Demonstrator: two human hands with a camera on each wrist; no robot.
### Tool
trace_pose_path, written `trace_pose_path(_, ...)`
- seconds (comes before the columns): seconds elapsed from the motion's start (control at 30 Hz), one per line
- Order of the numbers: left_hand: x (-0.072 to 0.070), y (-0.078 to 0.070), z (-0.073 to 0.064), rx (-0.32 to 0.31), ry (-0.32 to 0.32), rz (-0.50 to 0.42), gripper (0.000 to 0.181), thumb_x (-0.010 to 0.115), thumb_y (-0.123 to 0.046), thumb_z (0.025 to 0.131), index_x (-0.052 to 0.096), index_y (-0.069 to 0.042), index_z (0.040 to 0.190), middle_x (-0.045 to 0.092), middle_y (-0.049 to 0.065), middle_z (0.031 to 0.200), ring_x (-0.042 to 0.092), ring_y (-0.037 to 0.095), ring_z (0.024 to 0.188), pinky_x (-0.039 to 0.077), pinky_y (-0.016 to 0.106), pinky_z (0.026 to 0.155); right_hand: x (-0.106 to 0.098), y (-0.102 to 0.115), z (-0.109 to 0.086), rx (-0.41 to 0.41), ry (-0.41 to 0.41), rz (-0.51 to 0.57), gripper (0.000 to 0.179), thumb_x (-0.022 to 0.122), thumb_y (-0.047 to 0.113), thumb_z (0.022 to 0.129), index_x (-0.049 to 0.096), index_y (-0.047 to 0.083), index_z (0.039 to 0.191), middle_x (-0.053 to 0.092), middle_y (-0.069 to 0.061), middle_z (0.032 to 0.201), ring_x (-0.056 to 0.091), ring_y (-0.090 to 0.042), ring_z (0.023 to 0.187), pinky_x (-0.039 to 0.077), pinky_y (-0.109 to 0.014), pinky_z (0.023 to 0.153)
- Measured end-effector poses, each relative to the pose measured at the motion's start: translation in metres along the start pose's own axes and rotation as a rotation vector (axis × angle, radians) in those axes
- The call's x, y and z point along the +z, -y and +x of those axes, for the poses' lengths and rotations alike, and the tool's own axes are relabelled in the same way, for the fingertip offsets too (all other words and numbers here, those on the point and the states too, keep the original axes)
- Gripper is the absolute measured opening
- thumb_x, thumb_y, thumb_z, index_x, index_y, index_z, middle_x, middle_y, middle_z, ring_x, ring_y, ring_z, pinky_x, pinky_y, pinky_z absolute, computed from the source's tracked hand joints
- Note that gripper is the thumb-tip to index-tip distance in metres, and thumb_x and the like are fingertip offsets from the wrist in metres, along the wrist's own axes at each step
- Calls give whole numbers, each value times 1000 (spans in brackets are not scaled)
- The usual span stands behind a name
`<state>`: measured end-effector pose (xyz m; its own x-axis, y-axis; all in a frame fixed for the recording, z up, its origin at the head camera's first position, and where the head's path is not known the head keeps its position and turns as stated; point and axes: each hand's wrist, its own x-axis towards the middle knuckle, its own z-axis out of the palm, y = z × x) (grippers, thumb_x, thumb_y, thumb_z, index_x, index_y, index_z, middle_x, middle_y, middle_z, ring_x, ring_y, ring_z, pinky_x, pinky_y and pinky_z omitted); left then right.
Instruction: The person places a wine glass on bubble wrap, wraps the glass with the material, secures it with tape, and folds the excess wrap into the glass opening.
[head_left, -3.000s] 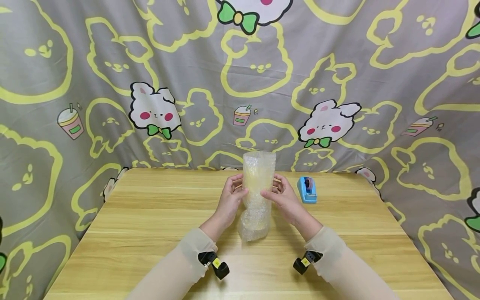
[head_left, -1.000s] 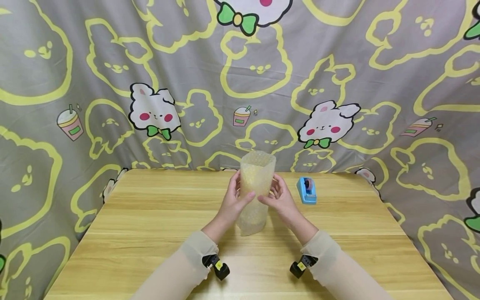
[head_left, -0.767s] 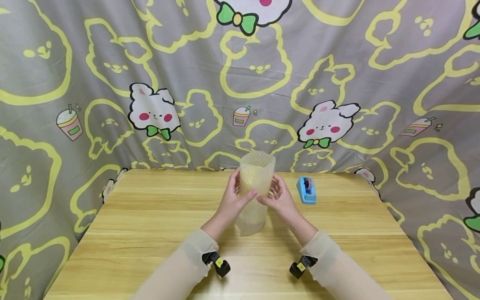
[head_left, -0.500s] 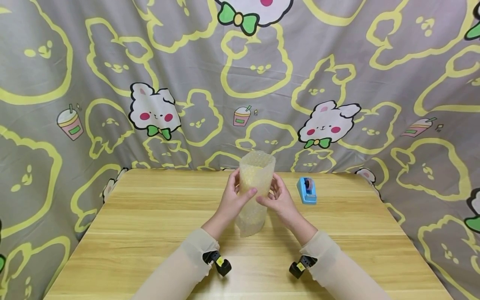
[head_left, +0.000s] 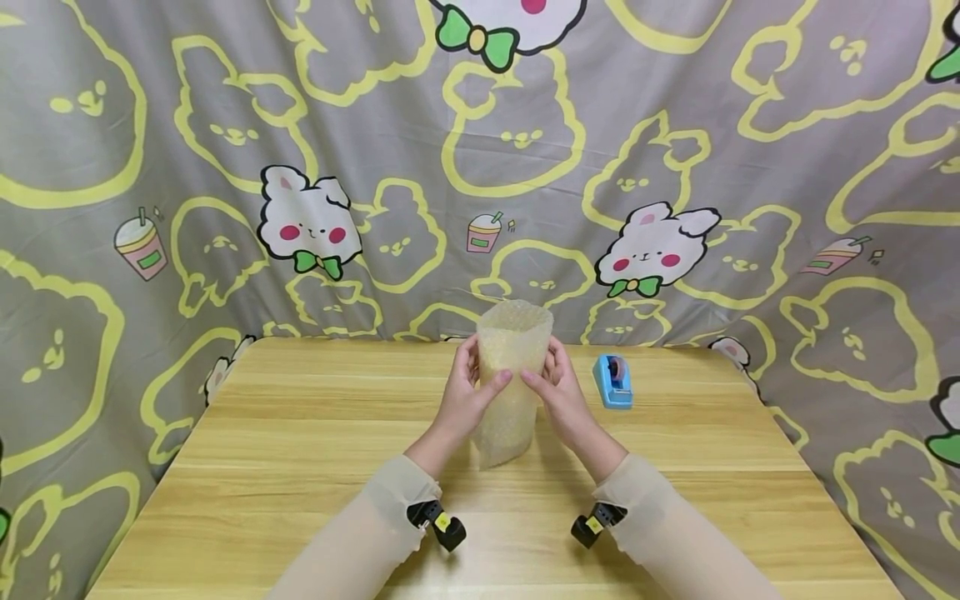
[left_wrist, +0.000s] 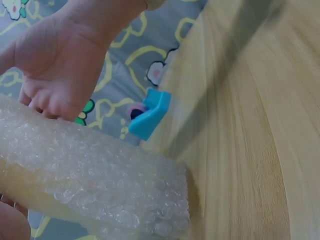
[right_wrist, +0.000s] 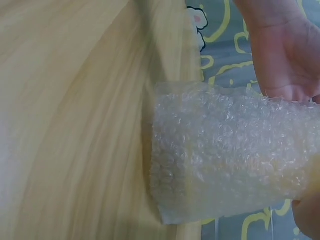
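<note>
A sheet of translucent bubble wrap is rolled into an upright tube around something yellowish, its open top tilted toward me in the head view. My left hand grips its left side and my right hand its right side. Both thumbs press on the front, tips close together, while the other fingers reach behind and are partly hidden. In both wrist views the lower end of the bubble wrap stands close over the tabletop. The wrapped item is only a blurred yellow tint through the layers.
A light blue tape dispenser with a roll of tape stands on the wooden table, right of the hands. Behind the table hangs a grey curtain with rabbit drawings. Each wrist carries a small black camera.
Since three seconds ago the bubble wrap has turned, its loose lower end now wound closer and its open top showing. Just now the right thumb has slid up beside the left thumb.
</note>
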<state>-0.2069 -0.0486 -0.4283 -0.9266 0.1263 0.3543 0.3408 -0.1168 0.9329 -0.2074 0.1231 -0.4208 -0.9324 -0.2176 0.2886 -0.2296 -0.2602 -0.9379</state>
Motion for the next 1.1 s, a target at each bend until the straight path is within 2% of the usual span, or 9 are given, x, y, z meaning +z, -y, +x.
trace_pose_path(0.17, 2, -3, 0, 6, 6, -32, 71, 66, -14, 95, 28, -7, 154, 42, 16, 150, 39, 28, 139, 26, 47, 118, 5, -1, 4, -19, -6, 6, 75, 62, 10, 95, 20, 11, 157, 33, -10, 156, 33, -21, 141, 32, -31, 114)
trace_pose_path(0.3, 5, -4, -1, 0, 8, -56, 66, 61, -10, 97, 28, -7, 154, 42, 17, 150, 41, 29, 136, 33, 47, 113, 10, -2, 5, -8, -30, -14, 72, 60, 12, 96, 22, 12, 157, 36, -11, 155, 35, -23, 141, 29, -36, 115)
trace_pose_path(0.5, 10, -5, -2, -31, -1, -69, 65, 59, -14, 98, 26, -11, 153, 45, 17, 145, 48, 29, 125, 45, 45, 102, 16, -3, 3, -4, -70, -30, 67, 53, 11, 99, 21, 12, 157, 39, -15, 153, 40, -23, 136, 34, -31, 111)
trace_pose_path(0.77, 16, -4, -1, -56, -36, -37, 63, 59, -15, 99, 27, -13, 153, 41, 13, 149, 47, 29, 128, 44, 47, 104, 23, -2, 2, -14, -130, -14, 65, 53, 11, 99, 22, 9, 157, 40, -17, 151, 44, -19, 131, 39, -26, 108)
trace_pose_path(0.97, 19, -6, -1, -53, -66, 1, 62, 57, -14, 99, 28, -11, 154, 42, 17, 149, 48, 32, 127, 45, 50, 103, 28, -1, 2, -15, -184, -45, 61, 54, 11, 97, 28, 3, 152, 47, -17, 139, 53, -14, 118, 44, -26, 101)
trace_pose_path(1.1, 20, -7, -2, -54, -73, 8, 61, 56, -12, 99, 29, -10, 153, 44, 18, 147, 51, 34, 125, 48, 49, 100, 30, -1, 2, -19, -195, -54, 61, 52, 11, 98, 27, 2, 152, 47, -17, 139, 53, -12, 117, 44, -25, 100)
